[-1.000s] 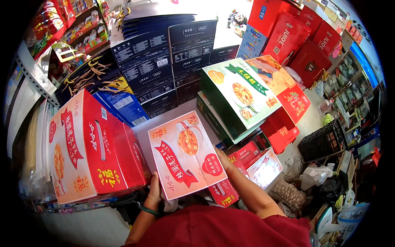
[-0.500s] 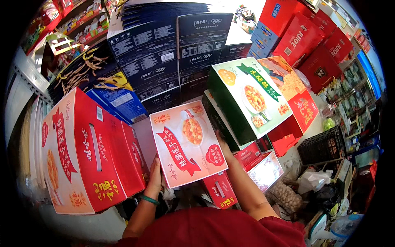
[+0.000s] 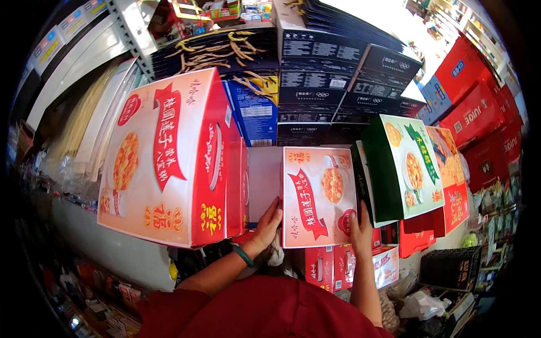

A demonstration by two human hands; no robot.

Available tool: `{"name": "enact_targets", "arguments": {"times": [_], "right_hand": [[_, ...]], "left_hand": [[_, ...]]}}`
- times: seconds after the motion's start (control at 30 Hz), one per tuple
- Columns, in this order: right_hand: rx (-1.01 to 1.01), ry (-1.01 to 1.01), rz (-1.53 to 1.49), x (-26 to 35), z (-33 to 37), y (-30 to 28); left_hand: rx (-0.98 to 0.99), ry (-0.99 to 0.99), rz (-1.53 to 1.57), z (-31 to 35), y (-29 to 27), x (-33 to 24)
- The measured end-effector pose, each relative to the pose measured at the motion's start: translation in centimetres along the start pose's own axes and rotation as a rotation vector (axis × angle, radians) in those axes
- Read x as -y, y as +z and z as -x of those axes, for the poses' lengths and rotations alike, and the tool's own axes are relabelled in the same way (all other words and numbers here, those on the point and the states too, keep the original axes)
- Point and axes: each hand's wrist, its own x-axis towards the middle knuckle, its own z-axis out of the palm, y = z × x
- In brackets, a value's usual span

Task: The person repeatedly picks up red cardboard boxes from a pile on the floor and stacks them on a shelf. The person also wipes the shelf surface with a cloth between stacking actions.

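A peach-topped food carton (image 3: 315,197) with a red ribbon print and a bowl picture lies face up in front of me, held between my hands. My left hand (image 3: 267,230) presses its near left edge; the wrist wears a green bangle. My right hand (image 3: 361,230) grips the near right edge, its fingers along the side. To the left, a larger stack of red cartons with peach faces (image 3: 160,163) rises higher. Close on the right are green cartons (image 3: 406,169) with pale printed tops. What lies directly under the held carton is mostly hidden.
Dark blue cartons (image 3: 315,96) are stacked behind, beside a blue box (image 3: 251,115). Smaller red boxes (image 3: 320,266) sit below the held carton. Red bags (image 3: 476,115) stand far right, above a black crate (image 3: 448,269). Flat sheets (image 3: 101,124) lean at the left.
The view has swung left. The held carton has turned squarer between the red and green cartons. My right hand has drawn back along its right edge, with more of its fingers showing.
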Motion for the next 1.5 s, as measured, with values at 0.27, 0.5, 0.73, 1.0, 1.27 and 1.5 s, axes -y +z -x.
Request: {"name": "enact_targets", "arguments": {"times": [0.27, 0.5, 0.73, 1.0, 1.27, 1.5], "right_hand": [[-0.256, -0.016, -0.015, -1.4, 1.8, 2.9], [-0.246, -0.066, 0.194, -0.7, -0.5, 2.7], [-0.334, -0.362, 0.522, -0.6, 0.0, 1.8], [0.144, -0.332, -0.211, 11.5, 1.3, 8.6], [0.651, -0.090, -0.877, 19.6, 1.1, 16.6], [0.536, -0.162, -0.766, 22.5, 3.2, 17.6]], "left_hand": [[0.019, 0.053, 0.060, 0.8, 1.5, -2.8], [-0.011, 0.072, 0.011, -1.8, 1.2, -1.9], [0.013, 0.341, -0.558, 5.4, 0.5, -7.1], [-0.300, 0.621, -0.671, 16.7, -7.4, -16.8], [-0.997, 0.558, -0.390, 18.0, -15.5, -19.6], [-0.830, 0.563, -0.384, 16.2, -16.3, -20.9]]}}
